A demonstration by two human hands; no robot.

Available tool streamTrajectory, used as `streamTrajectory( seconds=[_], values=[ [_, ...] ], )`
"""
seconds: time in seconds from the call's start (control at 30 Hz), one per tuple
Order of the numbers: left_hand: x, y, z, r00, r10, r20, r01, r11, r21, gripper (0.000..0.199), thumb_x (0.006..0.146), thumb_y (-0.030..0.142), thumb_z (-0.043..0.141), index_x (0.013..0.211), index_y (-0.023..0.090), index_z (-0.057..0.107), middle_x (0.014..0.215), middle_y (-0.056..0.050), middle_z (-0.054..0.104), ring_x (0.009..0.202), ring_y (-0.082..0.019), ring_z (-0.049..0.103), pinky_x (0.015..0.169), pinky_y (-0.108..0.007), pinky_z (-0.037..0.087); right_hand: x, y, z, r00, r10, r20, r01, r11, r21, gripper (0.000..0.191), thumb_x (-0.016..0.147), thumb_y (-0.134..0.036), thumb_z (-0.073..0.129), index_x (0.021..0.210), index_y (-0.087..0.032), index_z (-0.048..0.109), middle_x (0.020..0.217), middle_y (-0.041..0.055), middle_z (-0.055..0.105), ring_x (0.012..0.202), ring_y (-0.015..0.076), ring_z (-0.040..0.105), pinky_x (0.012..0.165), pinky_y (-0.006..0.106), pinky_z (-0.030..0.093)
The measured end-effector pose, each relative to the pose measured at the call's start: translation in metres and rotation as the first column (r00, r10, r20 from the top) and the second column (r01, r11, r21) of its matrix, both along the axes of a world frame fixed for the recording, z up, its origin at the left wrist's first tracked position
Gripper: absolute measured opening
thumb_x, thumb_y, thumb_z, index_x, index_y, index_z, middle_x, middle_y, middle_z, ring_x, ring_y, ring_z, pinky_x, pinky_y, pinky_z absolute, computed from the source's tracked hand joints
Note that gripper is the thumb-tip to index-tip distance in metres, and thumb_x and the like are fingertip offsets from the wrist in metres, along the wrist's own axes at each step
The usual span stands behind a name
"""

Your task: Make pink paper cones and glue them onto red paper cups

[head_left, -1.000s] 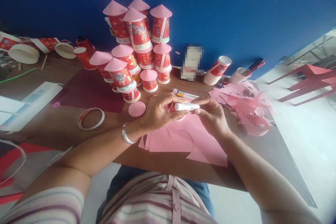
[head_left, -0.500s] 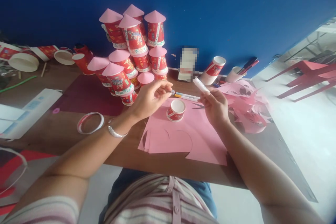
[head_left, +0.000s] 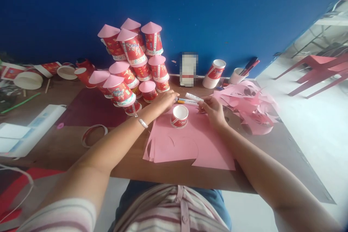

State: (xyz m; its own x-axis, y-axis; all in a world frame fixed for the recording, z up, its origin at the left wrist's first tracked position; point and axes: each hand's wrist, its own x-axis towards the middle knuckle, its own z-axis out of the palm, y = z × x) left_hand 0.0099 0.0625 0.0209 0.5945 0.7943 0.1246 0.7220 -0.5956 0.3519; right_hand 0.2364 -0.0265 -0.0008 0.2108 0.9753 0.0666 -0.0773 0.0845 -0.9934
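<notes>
My right hand (head_left: 213,110) is closed around a white tube (head_left: 194,97), shaped like a glue stick, which lies low over the table and points left. My left hand (head_left: 170,101) reaches to the table with its fingers drawn together, beside the left ends of two slim pens (head_left: 187,102). Whatever the left fingertips pinch, if anything, is hidden. Just below the pens, between both hands, a short red-and-white paper cup (head_left: 179,116) stands on stacked pink paper sheets (head_left: 174,148). Cut curves show in the top sheet.
Stacked red cups with pink cone tops (head_left: 132,49) rise at the left back. Pink paper scraps (head_left: 252,108) lie right, near a pen cup (head_left: 239,76) and a red-white cup (head_left: 214,74). A tape roll (head_left: 95,136) and white power strip (head_left: 38,127) are left.
My left hand has moved down and forward to the table by the pens. The right hand has lowered the white tube, which is now nearly level. The camera view has shifted slightly.
</notes>
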Motion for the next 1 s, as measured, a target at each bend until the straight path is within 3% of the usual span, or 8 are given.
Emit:
streamTrajectory(
  seconds=[0.1,0.2,0.3,0.4,0.5,0.67,0.8,1.0],
  values=[
    [0.002,0.003,0.002,0.999,0.037,0.01,-0.037,0.999,-0.018,0.019,0.095,0.016,0.06,0.106,0.017,0.076,0.109,-0.013,0.077,0.1,-0.028,0.074,0.088,-0.038,0.056,0.001,0.001,-0.001,1.0,0.004,0.01,-0.004,1.0,-0.015,0.048,0.07,-0.057,0.089,0.089,-0.02,0.064,0.063,-0.0044,0.067,0.055,0.0117,0.061,0.058,0.029,0.056],
    [-0.001,0.002,0.008,0.991,0.092,0.096,-0.09,0.996,-0.027,0.018,0.098,0.023,0.06,0.109,0.015,0.073,0.111,-0.013,0.077,0.099,-0.025,0.074,0.089,-0.037,0.057,0.001,0.002,-0.004,1.0,0.001,0.005,-0.001,1.0,-0.017,0.049,0.07,-0.059,0.088,0.09,-0.021,0.064,0.064,-0.0038,0.067,0.057,0.0128,0.061,0.058,0.029,0.056],
    [-0.005,0.0,0.013,0.904,0.176,0.389,-0.072,0.961,-0.268,0.026,0.096,0.034,0.066,0.111,0.014,0.07,0.105,-0.012,0.078,0.092,-0.022,0.075,0.077,-0.031,0.059,0.0,0.004,-0.007,1.0,0.001,0.008,-0.001,1.0,-0.008,0.048,0.071,-0.059,0.088,0.09,-0.022,0.064,0.065,-0.0037,0.066,0.057,0.0133,0.062,0.058,0.03,0.056],
    [-0.005,0.0,0.015,0.777,0.244,0.58,0.083,0.874,-0.478,0.034,0.087,0.039,0.074,0.109,0.014,0.071,0.098,-0.01,0.078,0.09,-0.021,0.074,0.066,-0.027,0.057,-0.001,0.006,-0.009,1.0,0.01,0.016,-0.01,1.0,0.003,0.048,0.071,-0.059,0.087,0.092,-0.022,0.064,0.066,-0.0038,0.066,0.058,0.0134,0.062,0.058,0.03,0.056],
    [-0.001,0.001,0.014,0.739,0.245,0.628,0.166,0.837,-0.521,0.039,0.08,0.041,0.082,0.105,0.014,0.072,0.092,-0.007,0.077,0.086,-0.019,0.072,0.066,-0.026,0.057,-0.001,0.005,-0.009,0.999,0.018,0.028,-0.018,1.0,0.003,0.047,0.072,-0.058,0.086,0.093,-0.021,0.064,0.066,-0.0036,0.066,0.058,0.0132,0.062,0.057,0.029,0.055],
    [0.003,0.0,0.011,0.693,0.283,0.663,0.2,0.808,-0.554,0.046,0.075,0.046,0.087,0.104,0.014,0.074,0.088,-0.006,0.076,0.083,-0.018,0.071,0.069,-0.029,0.059,-0.001,0.004,-0.006,0.998,0.025,0.049,-0.025,1.0,-0.002,0.046,0.074,-0.057,0.085,0.093,-0.021,0.064,0.067,-0.0033,0.066,0.058,0.0134,0.062,0.054,0.028,0.054],
    [0.004,-0.004,0.014,0.687,0.313,0.656,0.207,0.781,-0.589,0.047,0.071,0.045,0.091,0.102,0.014,0.074,0.09,-0.007,0.078,0.084,-0.018,0.073,0.078,-0.033,0.062,-0.001,0.004,-0.005,0.995,0.058,0.083,-0.062,0.997,0.046,0.046,0.075,-0.059,0.084,0.091,-0.022,0.063,0.066,-0.0027,0.067,0.057,0.014,0.062,0.057,0.03,0.055],
    [0.002,-0.006,0.014,0.699,0.289,0.654,0.217,0.786,-0.579,0.05,0.066,0.046,0.095,0.099,0.013,0.076,0.096,-0.009,0.081,0.086,-0.02,0.076,0.087,-0.039,0.062,0.0,0.006,-0.008,0.992,0.075,0.098,-0.081,0.995,0.066,0.043,0.078,-0.058,0.083,0.09,-0.021,0.065,0.065,-0.0012,0.068,0.059,0.0158,0.064,0.061,0.033,0.057]
  ],
)
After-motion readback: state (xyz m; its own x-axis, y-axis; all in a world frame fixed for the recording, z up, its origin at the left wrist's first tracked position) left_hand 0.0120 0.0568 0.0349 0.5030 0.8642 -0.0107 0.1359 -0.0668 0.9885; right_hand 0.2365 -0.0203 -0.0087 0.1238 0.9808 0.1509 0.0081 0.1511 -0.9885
